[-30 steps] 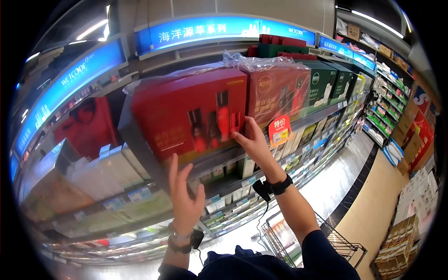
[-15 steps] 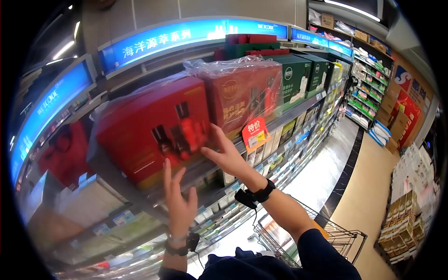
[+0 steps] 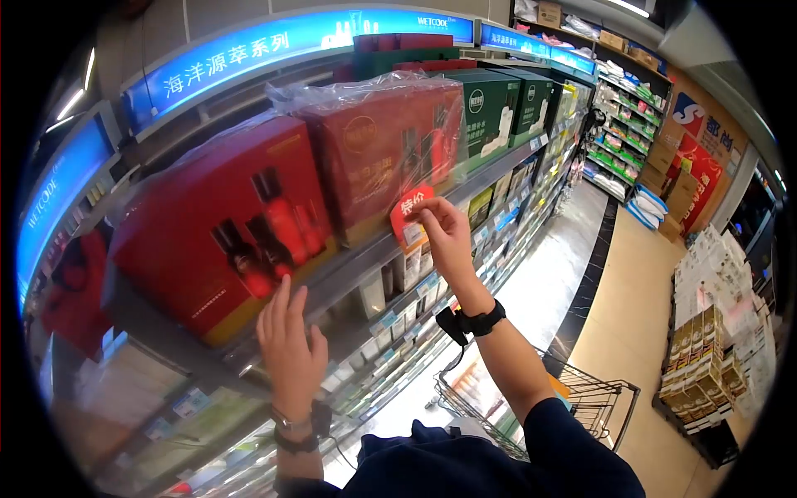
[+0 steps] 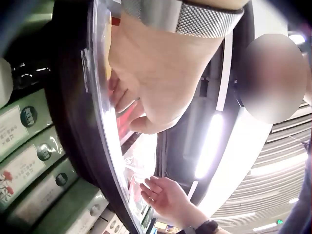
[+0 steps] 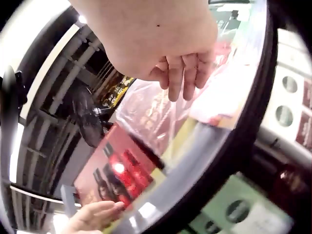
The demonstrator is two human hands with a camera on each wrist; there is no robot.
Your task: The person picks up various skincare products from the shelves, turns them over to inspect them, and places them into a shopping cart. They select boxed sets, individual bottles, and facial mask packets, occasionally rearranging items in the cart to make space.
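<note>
The red box (image 3: 224,224) with bottle pictures stands on the shelf, under clear plastic. At its lower front edge my left hand (image 3: 292,353) is raised, fingers extended; contact is unclear. My right hand (image 3: 451,242) has loosely bent fingers in front of the red price tag (image 3: 400,217), partly covering it; whether they touch is unclear. Behind the tag stands a plastic-wrapped red box (image 3: 365,153). In the right wrist view, my right hand (image 5: 165,53) hangs over the shelf edge. The left wrist view shows my left hand (image 4: 151,78) close up.
Green boxes (image 3: 481,116) stand further right on the shelf, with smaller goods on lower shelves. A wire cart (image 3: 581,394) stands below my right arm. Stacked cartons (image 3: 701,353) stand across the aisle floor (image 3: 618,307). A red bag (image 3: 75,290) is at the far left.
My right hand has moved from the red box's right side to the price tag. My left hand stays near the box's lower edge. The head view has shifted right.
</note>
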